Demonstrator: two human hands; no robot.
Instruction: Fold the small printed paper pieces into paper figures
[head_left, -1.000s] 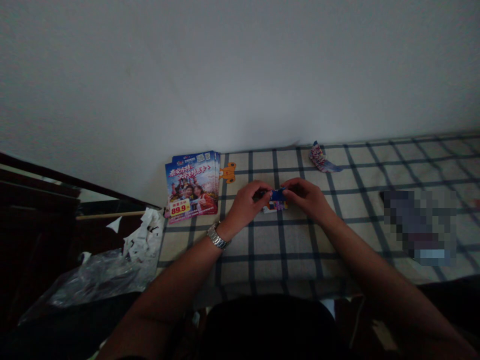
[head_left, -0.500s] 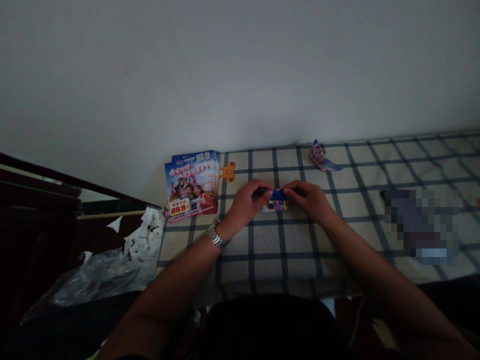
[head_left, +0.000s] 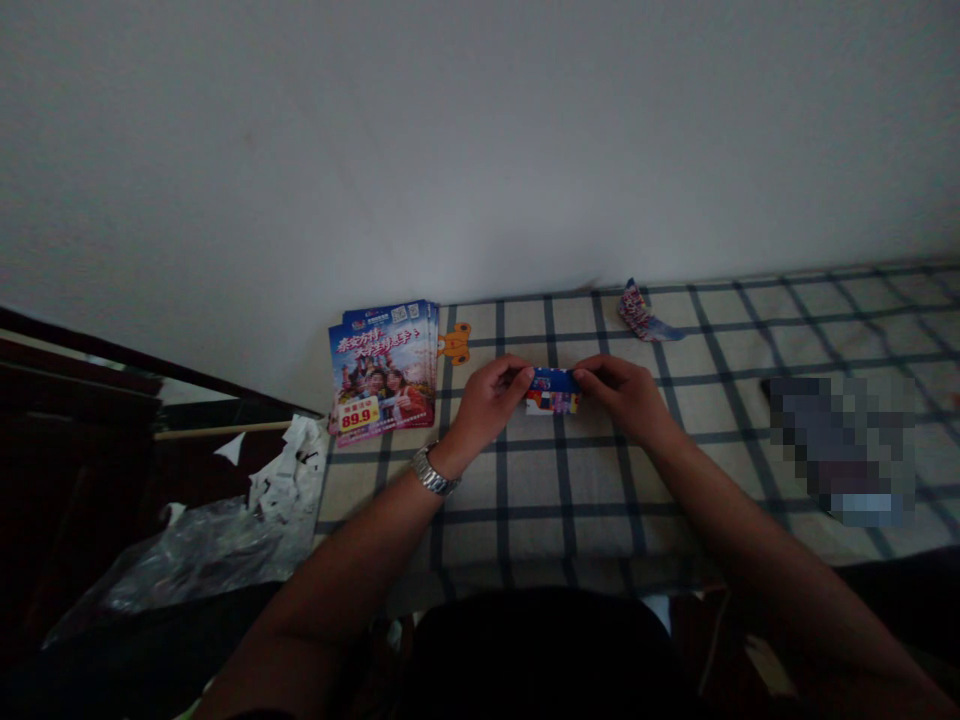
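A small folded paper flyer [head_left: 553,391], blue along its top and colourful below, is held over the checked cloth between both hands. My left hand [head_left: 496,393], with a metal watch [head_left: 435,470] at its wrist, pinches the flyer's left end between thumb and fingers. At the other end, my right hand [head_left: 616,390] grips the top right corner in the same way. To the left lies a stack of printed flyers [head_left: 384,375] with pictures and a price. A folded paper piece [head_left: 643,318] in similar colours rests near the wall.
A checked tablecloth [head_left: 570,490] covers the table, which runs along a pale wall [head_left: 480,150]. An orange bear figure [head_left: 454,344] is beside the stack. A blurred-out dark object [head_left: 832,440] lies at right. Torn white paper [head_left: 292,470] and clear plastic [head_left: 187,560] sit off the table's left side.
Both hands have shifted slightly up and a little apart at the fingertips. More of the folded flyer now shows between them, its blue top strip lying more level.
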